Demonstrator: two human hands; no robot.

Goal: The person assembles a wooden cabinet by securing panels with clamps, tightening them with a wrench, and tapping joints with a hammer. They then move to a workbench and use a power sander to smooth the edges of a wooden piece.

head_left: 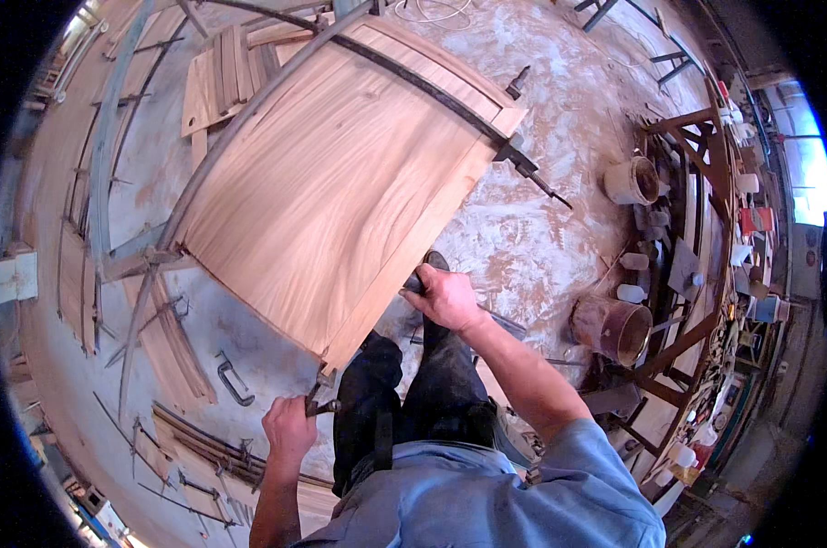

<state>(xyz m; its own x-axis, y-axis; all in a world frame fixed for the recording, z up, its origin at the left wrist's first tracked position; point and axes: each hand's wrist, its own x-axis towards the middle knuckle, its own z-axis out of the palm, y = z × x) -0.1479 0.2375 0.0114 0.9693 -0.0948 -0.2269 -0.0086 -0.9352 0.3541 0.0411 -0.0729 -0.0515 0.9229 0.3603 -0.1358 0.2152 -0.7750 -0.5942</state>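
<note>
A large wooden panel point(331, 173) with wavy grain lies in front of me, tilted away to the upper left. A dark bar clamp point(413, 78) spans its far part, with its screw end past the right edge. My left hand point(290, 427) is closed around the handle end of a metal clamp point(320, 395) at the panel's near corner. Along the panel's right edge, my right hand point(445, 300) is closed on a dark, short object point(415, 281), mostly covered by my fingers; its kind is unclear.
A loose C-clamp point(235, 379) lies on the floor at left, near wooden strips point(172, 342). More boards point(226, 78) rest beyond the panel. Two stained buckets point(631, 181) stand at right, beside a cluttered wooden rack point(696, 338). My legs point(441, 374) are close to the panel.
</note>
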